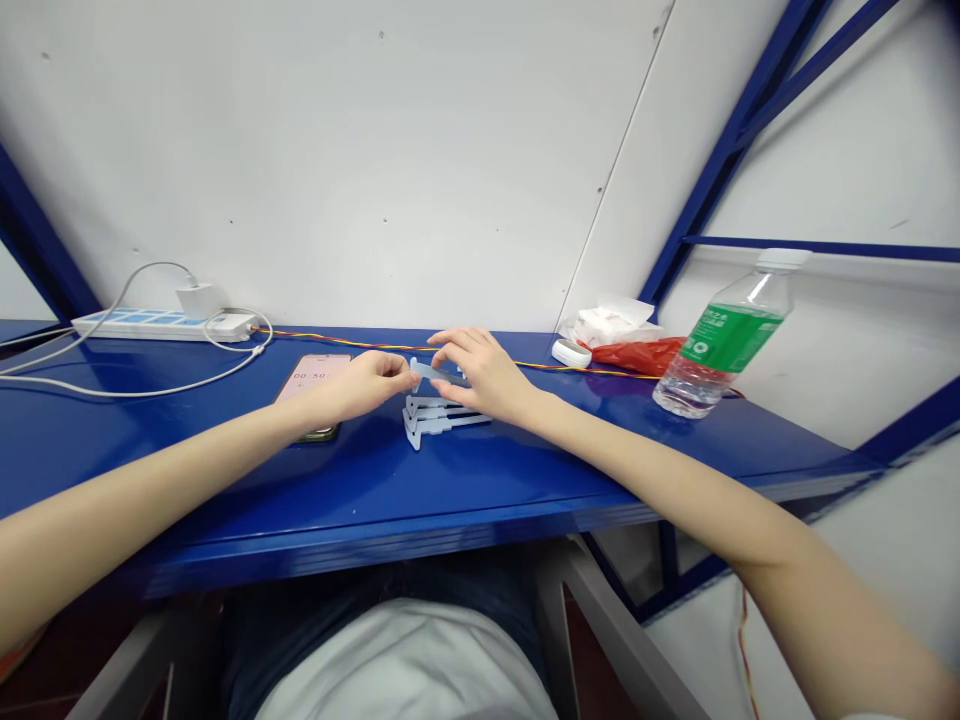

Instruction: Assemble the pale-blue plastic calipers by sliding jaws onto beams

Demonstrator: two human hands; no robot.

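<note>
Your left hand (pixel 373 386) pinches the left end of a pale blue plastic strip (pixel 433 372), whose long axis runs left to right between your hands. Your right hand (pixel 486 376) curves, partly open, over its right end; I cannot tell whether those fingers (pixel 450 342) grip it. A stack of matching plastic pieces (pixel 439 422) lies just nearer you on the blue surface (pixel 165 480).
</note>
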